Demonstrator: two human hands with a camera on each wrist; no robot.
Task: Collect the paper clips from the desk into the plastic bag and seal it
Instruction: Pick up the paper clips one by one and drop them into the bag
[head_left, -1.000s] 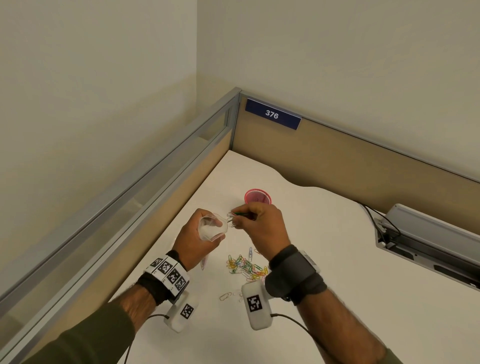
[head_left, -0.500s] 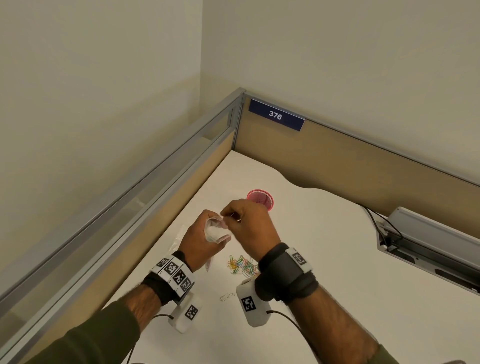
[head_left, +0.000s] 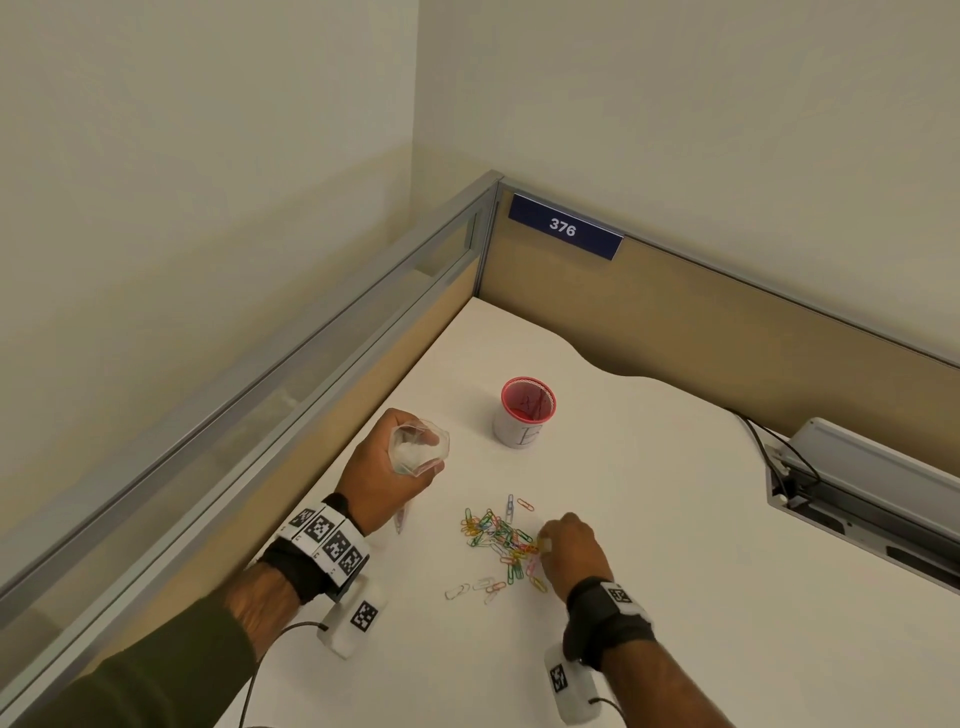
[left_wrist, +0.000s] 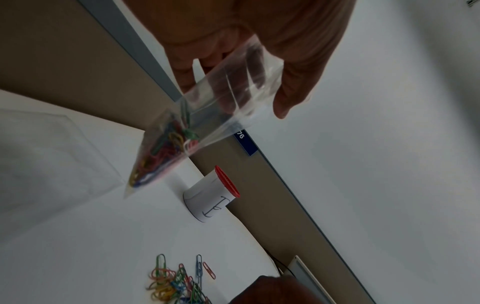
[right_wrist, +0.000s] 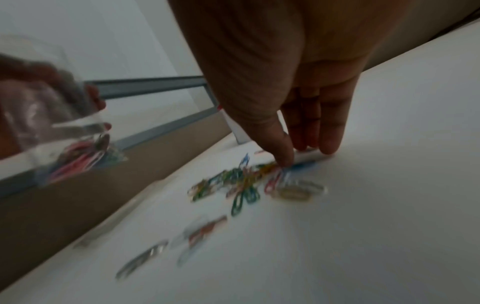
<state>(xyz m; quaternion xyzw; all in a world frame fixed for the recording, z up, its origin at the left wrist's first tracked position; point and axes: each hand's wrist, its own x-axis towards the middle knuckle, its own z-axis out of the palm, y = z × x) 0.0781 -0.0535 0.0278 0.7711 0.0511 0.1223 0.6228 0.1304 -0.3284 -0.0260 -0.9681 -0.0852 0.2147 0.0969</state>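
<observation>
My left hand (head_left: 382, 480) grips a small clear plastic bag (head_left: 420, 447) above the desk, its mouth held open and facing up. In the left wrist view the bag (left_wrist: 223, 107) hangs down with several coloured paper clips (left_wrist: 166, 148) in its bottom. A pile of coloured paper clips (head_left: 496, 535) lies on the white desk (head_left: 649, 519) to the right of the bag. My right hand (head_left: 548, 543) is down at the pile's right edge. Its fingers (right_wrist: 330, 142) are straight and the thumb tip touches the clips (right_wrist: 241, 183). I see no clip lifted.
A white cup with a red rim (head_left: 524, 415) stands behind the pile. A few loose clips (head_left: 475, 590) lie nearer me. Partition walls (head_left: 675, 322) close the desk at the back and left. A grey cable tray (head_left: 857, 493) with cords sits at the right.
My right hand left the bag's mouth and came down to the right onto the pile of clips. My left hand kept hold of the open bag.
</observation>
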